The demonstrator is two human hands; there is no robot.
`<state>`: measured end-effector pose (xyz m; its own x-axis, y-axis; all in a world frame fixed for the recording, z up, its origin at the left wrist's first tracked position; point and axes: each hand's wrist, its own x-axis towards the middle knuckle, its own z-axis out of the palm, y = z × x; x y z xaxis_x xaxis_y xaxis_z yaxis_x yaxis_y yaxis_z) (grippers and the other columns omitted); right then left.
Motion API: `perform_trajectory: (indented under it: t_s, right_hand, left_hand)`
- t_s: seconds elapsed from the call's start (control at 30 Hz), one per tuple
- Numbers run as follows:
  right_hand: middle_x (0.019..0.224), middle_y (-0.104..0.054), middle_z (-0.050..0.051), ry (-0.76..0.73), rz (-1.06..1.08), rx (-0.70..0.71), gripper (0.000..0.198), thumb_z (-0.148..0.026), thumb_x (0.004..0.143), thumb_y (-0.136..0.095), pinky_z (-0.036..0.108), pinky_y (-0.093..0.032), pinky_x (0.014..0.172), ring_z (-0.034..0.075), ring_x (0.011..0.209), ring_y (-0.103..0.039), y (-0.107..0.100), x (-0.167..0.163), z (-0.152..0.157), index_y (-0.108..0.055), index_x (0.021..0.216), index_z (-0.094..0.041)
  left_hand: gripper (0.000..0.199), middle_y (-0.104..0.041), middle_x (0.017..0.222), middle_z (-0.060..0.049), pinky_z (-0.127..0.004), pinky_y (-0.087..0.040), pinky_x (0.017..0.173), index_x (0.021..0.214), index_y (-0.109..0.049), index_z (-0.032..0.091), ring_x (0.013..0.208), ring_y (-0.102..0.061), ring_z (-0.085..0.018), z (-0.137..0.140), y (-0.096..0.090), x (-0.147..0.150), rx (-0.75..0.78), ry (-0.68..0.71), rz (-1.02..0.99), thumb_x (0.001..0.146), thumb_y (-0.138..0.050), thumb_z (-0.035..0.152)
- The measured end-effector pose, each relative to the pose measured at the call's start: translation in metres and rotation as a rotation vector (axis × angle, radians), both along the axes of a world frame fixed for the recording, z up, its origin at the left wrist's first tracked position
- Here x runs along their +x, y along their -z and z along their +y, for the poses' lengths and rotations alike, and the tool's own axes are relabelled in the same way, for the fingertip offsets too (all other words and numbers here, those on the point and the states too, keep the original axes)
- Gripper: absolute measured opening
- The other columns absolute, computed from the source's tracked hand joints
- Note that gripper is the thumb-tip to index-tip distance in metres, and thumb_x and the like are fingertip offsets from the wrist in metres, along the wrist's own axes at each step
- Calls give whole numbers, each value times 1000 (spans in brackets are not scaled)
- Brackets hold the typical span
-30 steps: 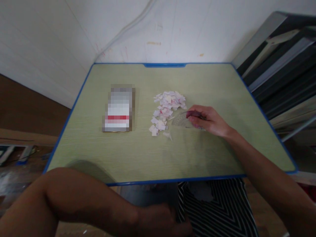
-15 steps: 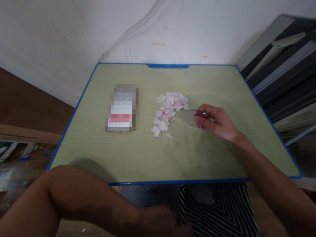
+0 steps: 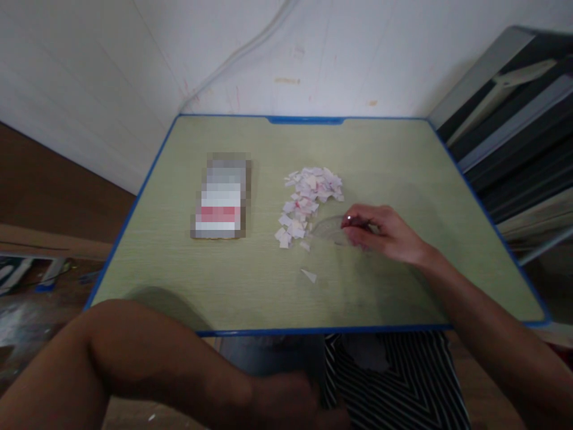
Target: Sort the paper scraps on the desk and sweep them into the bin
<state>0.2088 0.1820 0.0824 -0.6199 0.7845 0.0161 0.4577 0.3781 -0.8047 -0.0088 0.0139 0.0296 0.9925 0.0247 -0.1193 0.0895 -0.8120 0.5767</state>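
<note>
My right hand [image 3: 376, 230] is closed on a thin, see-through plastic piece [image 3: 329, 230] with a curved edge. I cannot make out its exact kind. Its left tip is at the right side of a heap of small torn paper pieces [image 3: 308, 188], mostly white with a few pinkish marks. One loose paper scrap [image 3: 310, 275] lies apart, nearer to me. Below the table's front edge, my left hand [image 3: 290, 397] is dark and blurred, close to my lap. Its fingers do not show clearly.
The pale green table [image 3: 250, 286] has a blue rim. A flat rectangular object [image 3: 219, 197], its surface pixelated, lies left of the paper. Behind stands a white wall [image 3: 340, 60] with a cable [image 3: 250, 45]. A dark folded frame [image 3: 523, 95] leans at the right.
My right hand has moved towards me and slightly left with the clear plastic piece. A loose paper scrap now lies nearer to me. My left hand has stayed put.
</note>
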Motion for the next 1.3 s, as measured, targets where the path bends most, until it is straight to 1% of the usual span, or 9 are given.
perform_trajectory:
  t_s: [0.1,0.3,0.47,0.57,0.7,0.83,1.07,1.23,1.3]
  right_hand:
    - [55,-47,-4,104,-15,20,13,-28,84,-48,23,-32,46,8,48,-42,2,0,4,-50,76,-18]
    - [60,-51,0,80,-67,1,14,-30,80,-52,24,-34,47,10,52,-45,-12,10,5,-53,73,-18]
    - [58,-52,-2,-139,25,-144,17,-32,83,-51,21,-33,44,8,48,-45,-13,8,-1,-54,76,-17]
    - [56,-49,-4,-257,-9,-147,17,-30,85,-49,19,-31,44,7,48,-43,-7,2,-3,-54,78,-15]
    - [57,-47,-4,-283,-69,-91,16,-27,85,-48,19,-30,45,6,48,-41,-5,-2,-4,-55,78,-14]
    - [56,-47,-4,-249,-109,-44,16,-26,85,-47,21,-30,46,7,48,-40,-10,1,-2,-56,77,-14]
    - [59,-53,-1,-171,-187,-51,21,-33,82,-50,22,-34,46,9,51,-45,-22,25,7,-58,77,-14]
    - [58,-52,-1,61,-104,-132,21,-36,82,-51,22,-35,43,8,47,-46,-18,26,11,-57,81,-16]
    - [57,-51,-2,89,-118,-171,20,-36,81,-52,22,-34,42,8,46,-45,-17,24,12,-56,80,-17]
  left_hand:
    - [31,-59,62,1,-27,-34,37,119,-39,10,51,-60,-15,0,1,1,-7,-7,-5,90,-46,18]
    - [37,-59,74,-1,-26,-37,39,125,-35,19,53,-60,-16,1,1,-1,0,7,-67,89,-42,15]
    - [38,-56,70,1,-25,-39,41,125,-33,22,54,-60,-16,2,-1,-1,-40,-3,-58,89,-42,16]
    - [40,-57,72,1,-25,-40,42,126,-34,20,55,-60,-16,3,-2,0,-18,16,-65,88,-44,14]
    - [40,-58,74,-1,-25,-41,43,128,-34,18,56,-61,-16,2,-1,0,18,26,-69,89,-43,15]
    - [38,-57,74,0,-25,-40,41,126,-35,21,52,-60,-15,1,1,-1,-29,25,-51,89,-42,16]
    - [35,-57,74,-1,-25,-38,39,125,-36,17,51,-60,-14,3,-3,0,35,17,-102,90,-39,16]
    - [35,-57,74,0,-25,-40,42,124,-37,18,54,-60,-14,1,-4,-1,84,30,-100,89,-41,16]
    - [35,-57,77,2,-22,-41,44,122,-38,23,55,-59,-12,-1,-2,0,116,-14,-45,88,-46,22]
